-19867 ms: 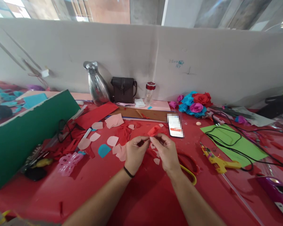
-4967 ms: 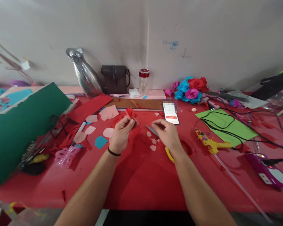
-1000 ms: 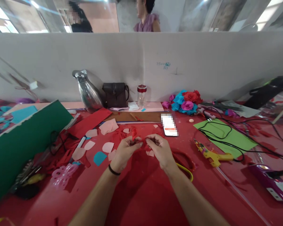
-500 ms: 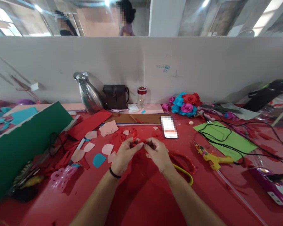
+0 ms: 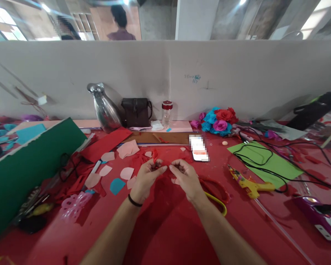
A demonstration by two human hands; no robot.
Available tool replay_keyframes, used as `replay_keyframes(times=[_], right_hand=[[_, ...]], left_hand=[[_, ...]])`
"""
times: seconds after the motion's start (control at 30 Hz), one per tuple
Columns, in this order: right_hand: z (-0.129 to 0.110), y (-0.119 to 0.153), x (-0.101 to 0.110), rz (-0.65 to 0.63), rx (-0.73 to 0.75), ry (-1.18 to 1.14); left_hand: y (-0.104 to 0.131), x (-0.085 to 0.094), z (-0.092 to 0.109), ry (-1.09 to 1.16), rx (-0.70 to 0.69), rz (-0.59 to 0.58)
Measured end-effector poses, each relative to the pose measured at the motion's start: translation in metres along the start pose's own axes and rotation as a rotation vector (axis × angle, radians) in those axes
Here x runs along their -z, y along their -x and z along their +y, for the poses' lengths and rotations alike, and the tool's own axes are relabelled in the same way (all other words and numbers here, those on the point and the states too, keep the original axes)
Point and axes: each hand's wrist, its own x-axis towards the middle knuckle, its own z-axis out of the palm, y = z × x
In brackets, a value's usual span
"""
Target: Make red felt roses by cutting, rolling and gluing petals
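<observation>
My left hand (image 5: 145, 180), with a black band at the wrist, pinches a small twisted piece of red paper (image 5: 155, 155) that sticks up above its fingers. A short gap to the right, my right hand (image 5: 187, 180) has its thumb and fingertips pressed together. Whatever lies between those fingertips is too small to make out against the red table (image 5: 171, 235). Beside the right wrist are scissors with red and yellow handles (image 5: 217, 202), partly covered by the forearm. Pink paper petals (image 5: 127, 173) and a blue petal (image 5: 117, 186) lie left of my left hand.
A phone (image 5: 199, 148) lies beyond my right hand. To the right are a yellow glue gun (image 5: 249, 184), black cables over green paper (image 5: 267, 165) and a purple power strip (image 5: 317, 217). Along the wall stand a metal jug (image 5: 106, 110), a glass bottle (image 5: 167, 116) and paper flowers (image 5: 219, 120).
My fingertips, close together over the red paper before, have moved slightly apart. The red piece stays with my left hand. In the background a person has moved left.
</observation>
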Motion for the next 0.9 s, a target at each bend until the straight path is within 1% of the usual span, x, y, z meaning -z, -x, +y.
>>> replay_keyframes(times=[0.1, 0.17, 0.27, 0.37, 0.53, 0.63, 0.73, 0.9], right_hand=[[0.0018, 0.0003, 0.001, -0.031, 0.052, 0.082], [0.0033, 0.0007, 0.0011, -0.065, 0.078, 0.131], [0.0044, 0.0012, 0.0003, -0.071, 0.092, 0.136], [0.0048, 0.0006, -0.0006, -0.061, 0.068, 0.084], [0.0069, -0.0018, 0.0006, -0.107, 0.043, 0.078], [0.0061, -0.002, 0.0014, -0.073, 0.027, 0.064], [0.0048, -0.0016, 0.0012, -0.042, 0.023, 0.056], [0.0059, -0.0012, 0.0016, -0.109, 0.048, 0.12]], left_hand=[[-0.0001, -0.0019, 0.0008, 0.011, 0.008, -0.06], [-0.0002, -0.0023, 0.0014, -0.018, -0.021, -0.068], [0.0003, -0.0018, 0.0023, -0.049, -0.057, -0.041], [0.0009, -0.0014, 0.0029, -0.04, -0.058, -0.004], [-0.0003, -0.0003, 0.0035, -0.055, -0.088, 0.051], [-0.0008, 0.0008, 0.0036, -0.067, -0.102, 0.061], [-0.0009, 0.0014, 0.0032, -0.08, -0.092, 0.043], [-0.0023, 0.002, 0.0005, -0.069, -0.122, 0.057]])
